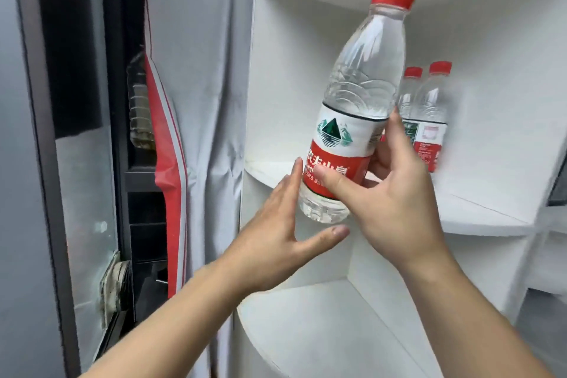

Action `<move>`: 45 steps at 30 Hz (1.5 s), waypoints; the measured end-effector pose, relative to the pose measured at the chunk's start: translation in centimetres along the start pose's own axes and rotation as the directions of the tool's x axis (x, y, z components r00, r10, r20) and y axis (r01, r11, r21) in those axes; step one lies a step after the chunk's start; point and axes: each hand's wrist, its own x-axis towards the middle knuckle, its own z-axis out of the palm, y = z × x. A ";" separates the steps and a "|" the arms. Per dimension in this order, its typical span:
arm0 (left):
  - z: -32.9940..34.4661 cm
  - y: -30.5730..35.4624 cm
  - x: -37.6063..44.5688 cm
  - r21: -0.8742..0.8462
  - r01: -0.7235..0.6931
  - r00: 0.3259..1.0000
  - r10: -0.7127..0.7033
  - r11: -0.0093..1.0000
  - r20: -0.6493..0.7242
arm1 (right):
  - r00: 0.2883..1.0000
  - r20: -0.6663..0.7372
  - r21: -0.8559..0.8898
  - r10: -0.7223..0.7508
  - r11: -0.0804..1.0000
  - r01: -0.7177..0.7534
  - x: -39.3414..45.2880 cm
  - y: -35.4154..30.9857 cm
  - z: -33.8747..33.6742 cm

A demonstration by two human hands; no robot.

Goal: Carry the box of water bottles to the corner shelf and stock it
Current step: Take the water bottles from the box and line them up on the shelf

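Two bare forearms enter from the lower edge of the frame. No sleeve, glove, watch or ring is visible on either arm (each is uncovered as far as the frame edge). The left hand [273, 242] and right hand [395, 196] have short, unpainted fingernails. No markings are visible.

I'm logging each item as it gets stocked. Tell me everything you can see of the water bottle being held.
The held bottle is clear ribbed plastic, full of water, with a red screw cap and a white-and-red label bearing a green mountain logo. It tilts, cap to the upper right, in front of the white corner shelf. The right hand grips its label; the open left hand nears its base.
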 end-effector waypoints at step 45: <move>4.4 -0.5 6.8 0.380 0.060 0.998 -0.064 0.923 -0.002 | 0.881 -0.455 -0.692 0.132 0.569 -0.443 7.2 9.1 -12.8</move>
